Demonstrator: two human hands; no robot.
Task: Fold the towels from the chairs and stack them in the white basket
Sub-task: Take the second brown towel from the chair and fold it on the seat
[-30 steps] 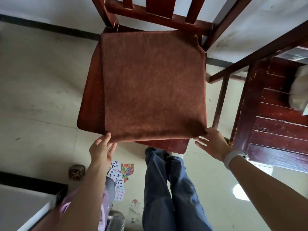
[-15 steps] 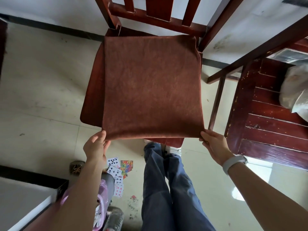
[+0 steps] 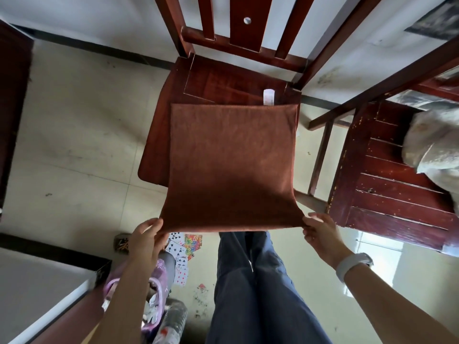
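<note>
Here, a brown towel [image 3: 231, 167] spread over the seat of a dark red wooden chair [image 3: 203, 80], its near edge lifted off the seat front and hanging in the air toward the person. Left hand [image 3: 145, 238] pinches the near left corner, fingers curled around the cloth edge. Right hand [image 3: 321, 234] pinches the near right corner the same way; a pale wristband [image 3: 352, 265] sits on that wrist. Both hands clamped on the towel, one at each corner, well apart. Far edge of the towel lies flat across mid-seat, with a small white tag [image 3: 268, 96] showing just beyond it on the right. Bare seat wood visible behind the far edge and along the left side.

Around: second slatted wooden chair [image 3: 387, 184] just to the right, carrying a pale crumpled cloth [image 3: 434, 150] at the frame edge. Playing cards [image 3: 180, 254] scattered on the tiled floor below the left hand. The person's legs in blue jeans [image 3: 258, 289] stand directly under the towel's near edge.
</note>
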